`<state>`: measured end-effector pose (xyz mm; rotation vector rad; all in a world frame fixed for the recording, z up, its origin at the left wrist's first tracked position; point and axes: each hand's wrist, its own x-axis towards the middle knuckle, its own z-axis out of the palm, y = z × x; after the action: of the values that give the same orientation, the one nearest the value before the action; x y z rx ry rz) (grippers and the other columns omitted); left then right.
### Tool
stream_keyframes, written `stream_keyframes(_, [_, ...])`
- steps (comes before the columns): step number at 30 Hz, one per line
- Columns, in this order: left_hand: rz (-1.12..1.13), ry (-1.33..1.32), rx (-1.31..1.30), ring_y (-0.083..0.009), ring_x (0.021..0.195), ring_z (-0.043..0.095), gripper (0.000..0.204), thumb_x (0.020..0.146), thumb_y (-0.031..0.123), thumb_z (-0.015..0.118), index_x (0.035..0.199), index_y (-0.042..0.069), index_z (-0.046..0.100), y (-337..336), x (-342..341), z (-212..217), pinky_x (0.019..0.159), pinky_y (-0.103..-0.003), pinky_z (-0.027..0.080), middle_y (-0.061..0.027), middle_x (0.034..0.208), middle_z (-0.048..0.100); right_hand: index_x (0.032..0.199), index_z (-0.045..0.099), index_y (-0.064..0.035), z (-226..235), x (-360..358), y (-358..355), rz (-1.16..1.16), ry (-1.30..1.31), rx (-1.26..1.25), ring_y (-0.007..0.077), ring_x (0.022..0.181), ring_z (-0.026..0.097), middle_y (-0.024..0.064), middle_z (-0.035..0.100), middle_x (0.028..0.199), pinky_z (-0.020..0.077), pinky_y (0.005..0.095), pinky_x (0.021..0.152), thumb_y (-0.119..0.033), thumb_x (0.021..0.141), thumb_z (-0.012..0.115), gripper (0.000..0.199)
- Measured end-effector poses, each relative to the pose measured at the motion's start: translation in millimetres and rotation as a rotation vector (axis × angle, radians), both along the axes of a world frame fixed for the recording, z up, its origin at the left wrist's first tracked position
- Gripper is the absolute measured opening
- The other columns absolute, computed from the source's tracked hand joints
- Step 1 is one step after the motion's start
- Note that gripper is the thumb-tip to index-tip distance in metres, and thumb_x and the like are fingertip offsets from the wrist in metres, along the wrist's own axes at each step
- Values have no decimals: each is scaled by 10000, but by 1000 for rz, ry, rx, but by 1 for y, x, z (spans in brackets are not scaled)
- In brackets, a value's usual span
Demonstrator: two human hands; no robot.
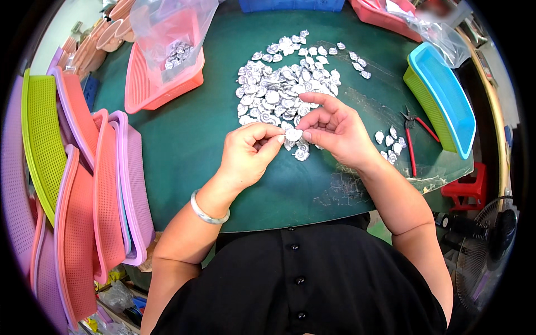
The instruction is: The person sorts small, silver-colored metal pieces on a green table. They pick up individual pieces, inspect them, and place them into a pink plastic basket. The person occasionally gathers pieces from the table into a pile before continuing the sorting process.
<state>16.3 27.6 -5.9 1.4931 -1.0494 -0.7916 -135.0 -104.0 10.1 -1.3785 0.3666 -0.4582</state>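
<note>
My left hand point(250, 151) and my right hand point(334, 127) meet over the green table point(184, 139), both pinching one small silver shell-shaped metal piece point(292, 134) between thumbs and fingertips. A silver bangle point(207, 212) sits on my left wrist. Just beyond the hands spreads a large pile of the same silver pieces point(282, 84). A few more lie under the hands point(301, 153). A small separate group of pieces point(391, 142) rests to the right of my right hand.
Red-handled cutters point(412, 137) lie right of the small group. A blue tray nested in a green one point(444, 97) stands at the right. A pink basket point(162, 78) holding a clear bag of pieces sits at back left. Stacked coloured trays point(84, 184) line the left edge.
</note>
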Motion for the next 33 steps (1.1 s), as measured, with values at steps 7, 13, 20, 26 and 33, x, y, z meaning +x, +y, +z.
stream_keyframes(7, [14,-57,-46,-49,610,534,88,817,7,622,901,-2,646,0,-1,1,543,-188,428,-10,729,599,1257,420,-3,-1,0,-1,6,-4,12,88,802,569,54,613,870,450,219,727,78,782,589,511])
stream_keyframes(13, [14,-59,-55,-51,611,535,90,820,11,620,906,1,644,-1,0,-2,542,-189,428,-10,733,601,1265,410,4,-1,0,-2,23,-6,26,92,814,568,60,610,885,453,223,741,82,783,582,517])
stream_keyframes(20, [1,-21,-22,-53,613,537,79,834,25,610,905,6,639,-2,2,-5,541,-190,433,-7,742,609,1236,438,-2,-3,0,0,14,-13,1,80,794,560,41,608,858,444,212,721,66,791,583,473])
stream_keyframes(26, [-7,9,-26,-57,622,542,84,842,30,604,915,7,639,-2,3,-10,541,-191,436,-6,744,609,1237,446,-14,1,0,2,10,0,-13,79,797,559,34,596,853,451,213,729,71,785,590,482])
stream_keyframes(33, [-7,-30,-48,-59,632,552,98,843,35,603,925,15,651,-2,2,-6,535,-192,439,-10,759,606,1244,441,-17,0,0,2,11,-7,-40,75,789,555,30,584,852,452,209,721,77,778,596,500])
